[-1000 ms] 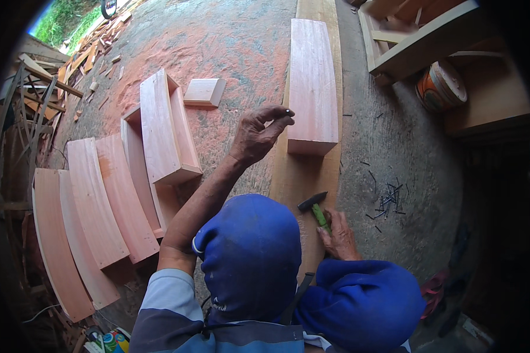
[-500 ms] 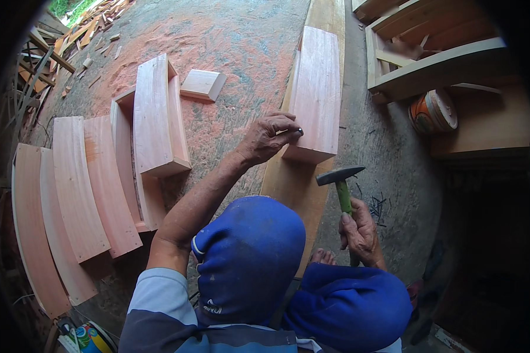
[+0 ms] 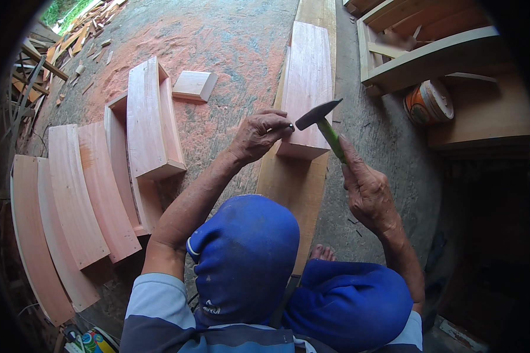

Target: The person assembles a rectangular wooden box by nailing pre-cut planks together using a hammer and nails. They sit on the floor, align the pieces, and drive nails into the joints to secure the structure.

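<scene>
I see my left hand (image 3: 259,134) at about 12 o'clock from the blue cap (image 3: 244,259), its fingers pinched shut on a small nail (image 3: 290,126) whose tip meets the near end of a pale curved wooden block (image 3: 305,88). The block lies lengthwise on a long plank (image 3: 291,182) that runs from 6 toward 12 o'clock across the sawdust-covered floor (image 3: 229,41).

My right hand (image 3: 365,188), at 2 o'clock from the cap, is wrapped closed around the green handle of a hammer (image 3: 324,120). Its dark head hangs just beside the nail, at the nail's 3 o'clock; I cannot tell whether they touch.

At 9 to 10 o'clock, a fan of curved wooden boards (image 3: 76,194) overlaps on the floor, with one boxed curved piece (image 3: 150,120) standing on edge over them. A small square wooden block (image 3: 194,85) lies at 11 o'clock, apart from the others.

At 2 o'clock, a round orange-and-white tin (image 3: 430,101) rests on its side beside a wooden frame (image 3: 424,53). At 7 o'clock, small bright-coloured containers (image 3: 85,340) sit at the picture's lower edge, their labels too small to make out.
</scene>
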The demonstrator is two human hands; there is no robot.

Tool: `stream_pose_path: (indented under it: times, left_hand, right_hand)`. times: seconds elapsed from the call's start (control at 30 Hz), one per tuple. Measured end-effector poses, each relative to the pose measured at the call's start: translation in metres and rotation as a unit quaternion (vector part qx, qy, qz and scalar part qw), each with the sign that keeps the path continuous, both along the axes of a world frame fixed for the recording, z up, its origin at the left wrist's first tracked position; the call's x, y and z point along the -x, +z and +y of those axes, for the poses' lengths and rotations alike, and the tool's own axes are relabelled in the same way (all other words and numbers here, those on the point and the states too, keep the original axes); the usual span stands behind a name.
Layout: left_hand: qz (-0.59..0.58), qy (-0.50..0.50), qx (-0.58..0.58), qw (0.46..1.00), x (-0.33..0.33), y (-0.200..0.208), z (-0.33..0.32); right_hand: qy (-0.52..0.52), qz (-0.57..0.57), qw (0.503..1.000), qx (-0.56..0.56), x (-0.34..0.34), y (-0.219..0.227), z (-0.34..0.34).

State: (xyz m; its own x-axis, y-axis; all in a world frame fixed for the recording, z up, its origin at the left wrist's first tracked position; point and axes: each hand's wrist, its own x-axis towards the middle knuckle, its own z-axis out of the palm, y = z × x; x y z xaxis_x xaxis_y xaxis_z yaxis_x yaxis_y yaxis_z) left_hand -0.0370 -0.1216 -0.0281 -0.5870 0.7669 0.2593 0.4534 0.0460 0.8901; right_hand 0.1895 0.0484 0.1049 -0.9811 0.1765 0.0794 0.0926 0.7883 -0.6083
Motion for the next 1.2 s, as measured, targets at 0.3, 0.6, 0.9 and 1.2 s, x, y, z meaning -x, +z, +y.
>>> stream_pose_path:
  times: [0.3,0.6,0.9,1.2]
  left_hand:
    - [0.056,-0.008,-0.017,0.998,0.001,0.000,0.002]
    - [0.099,-0.013,-0.026,0.995,0.001,-0.005,-0.001]
    - [0.080,-0.007,-0.028,0.996,0.000,-0.009,0.000]
    - [-0.138,-0.043,-0.079,0.986,0.012,-0.011,0.000]
  right_hand:
    - [0.003,0.067,0.997,-0.035,0.018,0.008,0.004]
    - [0.034,0.078,0.994,-0.072,0.025,0.023,0.004]
    - [0.033,0.051,0.995,-0.076,0.025,0.013,0.007]
    - [0.013,-0.039,0.998,-0.037,0.018,-0.005,0.000]
